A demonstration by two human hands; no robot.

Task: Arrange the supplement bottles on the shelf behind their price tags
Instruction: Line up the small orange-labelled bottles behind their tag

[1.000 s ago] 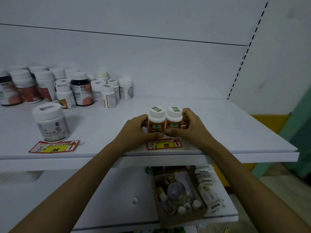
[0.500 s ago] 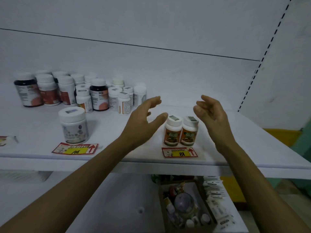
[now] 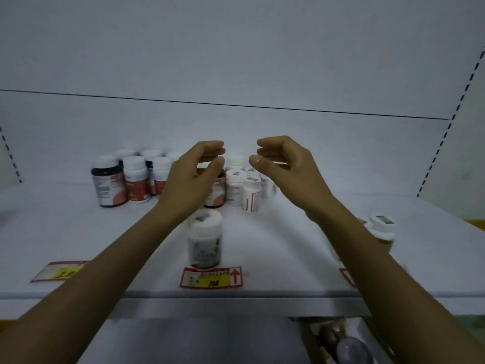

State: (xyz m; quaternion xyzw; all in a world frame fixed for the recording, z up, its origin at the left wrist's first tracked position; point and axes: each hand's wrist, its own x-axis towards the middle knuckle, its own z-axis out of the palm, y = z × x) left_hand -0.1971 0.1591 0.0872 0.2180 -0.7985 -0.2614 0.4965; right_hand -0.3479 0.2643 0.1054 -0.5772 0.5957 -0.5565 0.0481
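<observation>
White shelf board [image 3: 275, 248] and a white back panel fill the view, dim and slightly smeared. Both hands are raised over the back of the shelf and hold nothing. The left hand [image 3: 191, 179] and right hand [image 3: 288, 166] hang a little apart, fingers loosely curled toward each other, touching no bottle.

From the left hand's nine o'clock and on behind it stands the unsorted huddle of bottles [image 3: 136, 177], packed shoulder to shoulder. A dark bottle [image 3: 216, 195] is half hidden by the palm. Small white bottles [image 3: 250, 191] sit at the right hand's eight o'clock.

At five o'clock from the left wrist, a fat white jar [image 3: 204, 240] stands just behind its price tag [image 3: 211, 277]. At the right hand's four o'clock, a white-capped bottle [image 3: 381, 227] peeks past the forearm, perhaps one of a pair, though the arm covers too much to say. Another tag [image 3: 60, 270], at the left hand's eight o'clock, has bare board behind it.

The huddle is the main risk. Pulling one bottle out of so tight a pack could topple its neighbours in a row. The left forearm also passes low over the jar, so a dropped wrist could knock it off its tag. The tags lie close to the front edge, where a dragging arm might sweep one off.
</observation>
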